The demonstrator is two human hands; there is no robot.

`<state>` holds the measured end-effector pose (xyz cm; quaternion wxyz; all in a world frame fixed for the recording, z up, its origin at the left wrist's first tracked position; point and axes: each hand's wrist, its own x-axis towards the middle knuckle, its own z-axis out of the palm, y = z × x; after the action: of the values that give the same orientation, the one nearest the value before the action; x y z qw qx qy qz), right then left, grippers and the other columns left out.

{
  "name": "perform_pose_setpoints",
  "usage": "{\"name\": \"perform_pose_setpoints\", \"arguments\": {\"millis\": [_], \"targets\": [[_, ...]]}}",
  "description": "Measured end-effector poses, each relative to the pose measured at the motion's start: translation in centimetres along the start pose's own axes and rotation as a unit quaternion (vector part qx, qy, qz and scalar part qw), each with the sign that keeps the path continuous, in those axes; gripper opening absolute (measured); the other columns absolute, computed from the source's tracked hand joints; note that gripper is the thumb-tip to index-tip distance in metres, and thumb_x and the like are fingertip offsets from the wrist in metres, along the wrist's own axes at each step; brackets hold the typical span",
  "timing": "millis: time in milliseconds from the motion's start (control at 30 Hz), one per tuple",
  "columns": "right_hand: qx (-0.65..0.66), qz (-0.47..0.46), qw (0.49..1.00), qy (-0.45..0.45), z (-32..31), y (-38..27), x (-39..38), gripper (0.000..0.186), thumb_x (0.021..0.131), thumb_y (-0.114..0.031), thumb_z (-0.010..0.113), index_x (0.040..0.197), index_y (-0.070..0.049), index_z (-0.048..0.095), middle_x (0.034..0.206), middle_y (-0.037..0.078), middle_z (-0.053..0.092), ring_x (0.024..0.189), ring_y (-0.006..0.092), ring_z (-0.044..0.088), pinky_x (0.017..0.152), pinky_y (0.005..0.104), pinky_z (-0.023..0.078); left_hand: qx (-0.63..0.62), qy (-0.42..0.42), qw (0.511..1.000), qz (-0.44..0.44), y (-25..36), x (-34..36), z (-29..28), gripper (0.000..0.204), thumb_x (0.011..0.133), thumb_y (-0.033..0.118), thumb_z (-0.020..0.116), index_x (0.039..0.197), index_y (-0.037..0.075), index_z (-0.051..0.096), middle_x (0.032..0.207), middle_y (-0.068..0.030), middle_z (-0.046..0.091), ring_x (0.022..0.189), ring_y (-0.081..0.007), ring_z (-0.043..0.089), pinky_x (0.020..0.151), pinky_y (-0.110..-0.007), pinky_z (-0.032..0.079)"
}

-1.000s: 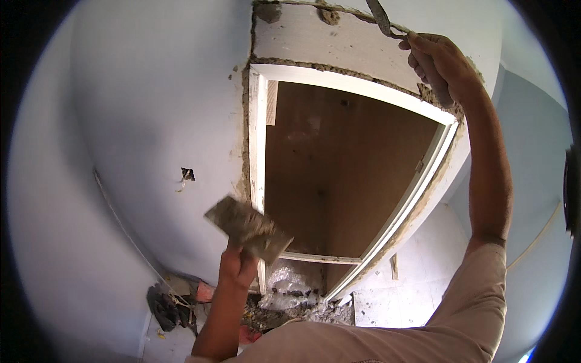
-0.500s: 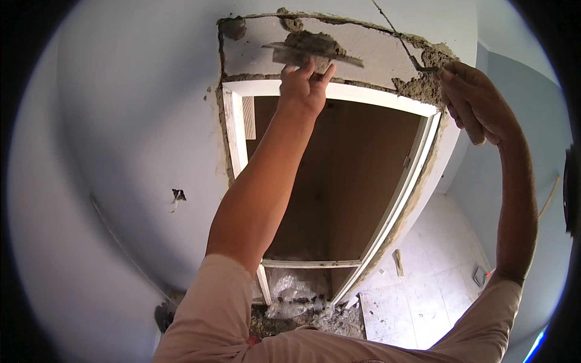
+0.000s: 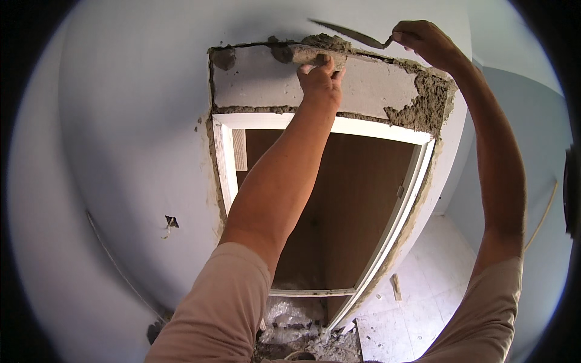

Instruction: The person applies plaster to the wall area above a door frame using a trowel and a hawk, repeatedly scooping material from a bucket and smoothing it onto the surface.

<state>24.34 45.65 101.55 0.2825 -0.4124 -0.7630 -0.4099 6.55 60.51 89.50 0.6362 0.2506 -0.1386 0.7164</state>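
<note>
My left hand (image 3: pixel 322 83) is raised against the lintel band (image 3: pixel 254 78), its fingers gripping a flat plastering board (image 3: pixel 308 54) with a lump of wet mortar (image 3: pixel 327 42) on it. The board lies at the band's upper edge. My right hand (image 3: pixel 423 42), closed on a pointing trowel (image 3: pixel 354 35), is above and right of the board, the blade reaching left over the mortar. Rough grey mortar (image 3: pixel 430 97) covers the band's right end. Below sits the white door frame (image 3: pixel 357 126) around a dark opening (image 3: pixel 333 212).
A wall box with loose wire (image 3: pixel 171 221) is left of the frame. A cable (image 3: pixel 115 260) runs down the left wall. Plastic sheeting (image 3: pixel 290 311) and rubble lie at the threshold. Pale floor tiles (image 3: pixel 411 302), a wood strip (image 3: pixel 396 287) and a pole (image 3: pixel 541 215) are at right.
The board rose from low left to the lintel and then moved slightly right. My right hand has shifted up and left, swinging the trowel flatter over the board. The view has tilted upward.
</note>
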Motion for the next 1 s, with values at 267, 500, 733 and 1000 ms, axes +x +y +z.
{"name": "perform_pose_setpoints", "arguments": {"millis": [267,500,733,1000], "targets": [[0.068,0.006,0.992,-0.105,1.7,1.7,4.8,0.030,0.095,-0.033,0.059,0.091,-0.007,0.072,0.061,0.002,0.055,0.055,0.0113,0.054,0.052,0.0315,0.044,0.017,0.035,0.999,0.003,0.4,0.7,-0.4,0.049,0.088,-0.010,0.062,0.129,0.001,0.036,0.124,-0.0164,0.048,0.108,-0.0280,0.058,0.112,-0.061,0.039],[0.078,0.031,0.987,-0.137,4.8,2.6,8.7,0.032,0.095,-0.032,0.058,0.088,-0.003,0.071,0.062,0.004,0.058,0.053,0.0132,0.056,0.047,0.0313,0.045,-0.003,0.032,0.999,-0.014,0.3,1.4,0.1,0.058,0.088,-0.015,0.057,0.131,0.010,0.028,0.133,-0.0158,0.043,0.116,-0.0286,0.056,0.112,-0.060,0.039],[0.106,0.054,0.985,-0.122,4.5,3.3,8.1,0.033,0.094,-0.035,0.057,0.091,-0.005,0.072,0.069,0.007,0.066,0.056,0.0174,0.061,0.060,0.0369,0.053,0.017,0.034,0.999,-0.003,0.9,1.1,0.7,0.051,0.091,-0.012,0.056,0.132,0.004,0.031,0.132,-0.0173,0.043,0.117,-0.0313,0.054,0.113,-0.060,0.039],[0.012,0.111,0.987,-0.113,3.7,2.4,7.8,0.028,0.089,-0.040,0.060,0.092,-0.017,0.075,0.073,0.000,0.066,0.080,0.0163,0.064,0.102,0.0515,0.034,0.020,0.021,0.999,-0.025,0.7,1.7,-0.3,0.058,0.090,-0.014,0.054,0.134,0.012,0.028,0.138,-0.0143,0.038,0.119,-0.0285,0.052,0.112,-0.056,0.042]]}}
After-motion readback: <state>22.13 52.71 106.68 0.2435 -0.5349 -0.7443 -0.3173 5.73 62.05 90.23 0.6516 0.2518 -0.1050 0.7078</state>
